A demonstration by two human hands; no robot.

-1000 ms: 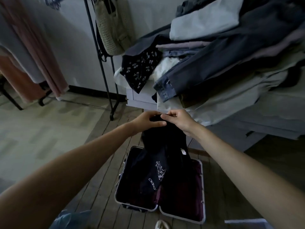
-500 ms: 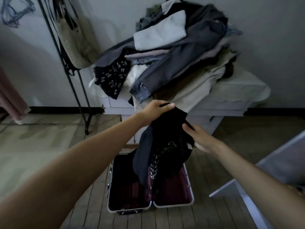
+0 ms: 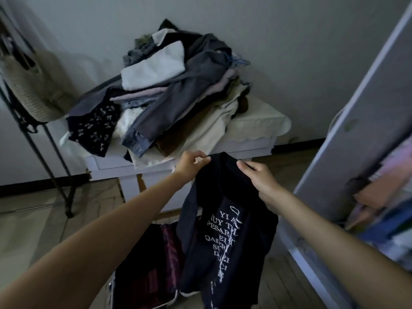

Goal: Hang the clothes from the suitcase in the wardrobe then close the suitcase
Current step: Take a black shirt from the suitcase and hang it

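A black T-shirt (image 3: 225, 233) with white lettering hangs in the air in front of me. My left hand (image 3: 189, 165) pinches its top edge on the left. My right hand (image 3: 259, 178) grips the top edge on the right. Below the shirt, the open suitcase (image 3: 145, 275) with a dark maroon lining lies on the wooden floor, partly hidden by the shirt. The wardrobe's pale open door (image 3: 361, 112) stands at the right, with colourful clothes (image 3: 383, 197) blurred inside.
A white low table (image 3: 252, 143) behind the suitcase carries a big heap of clothes (image 3: 169, 99). A black clothes rail (image 3: 46, 170) with a cream knitted bag (image 3: 33, 85) stands at the left. Bare floor lies left of the suitcase.
My view has swung right, bringing the wardrobe door into sight. Both hands lifted the black T-shirt higher and moved apart along its top edge, so the lettering now shows.
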